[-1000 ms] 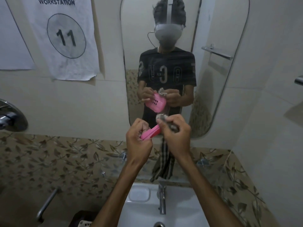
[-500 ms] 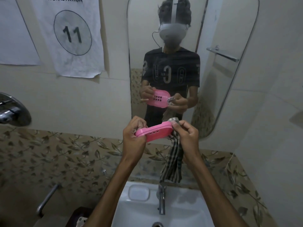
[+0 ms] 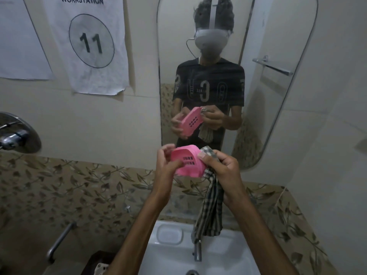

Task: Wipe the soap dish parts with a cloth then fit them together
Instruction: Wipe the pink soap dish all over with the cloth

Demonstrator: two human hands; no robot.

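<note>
A pink soap dish part (image 3: 189, 162) with two rows of drain slots is held up in front of the mirror, its slotted face turned toward me. My left hand (image 3: 165, 165) grips its left side, thumb across the face. My right hand (image 3: 220, 168) pinches the part's right edge together with a checked cloth (image 3: 209, 211), which hangs down over the tap. No second dish part shows in my hands.
A white basin (image 3: 228, 251) with a moulded soap recess (image 3: 169, 234) and a chrome tap (image 3: 197, 252) lies below. The mirror (image 3: 278, 108) reflects the person and dish. A wall valve (image 3: 14, 135) sits left, a grab bar (image 3: 59, 241) lower left.
The pink part has turned from edge-on to show its slotted face toward me. Both hands have stayed on it, with the cloth still hanging from the right hand.
</note>
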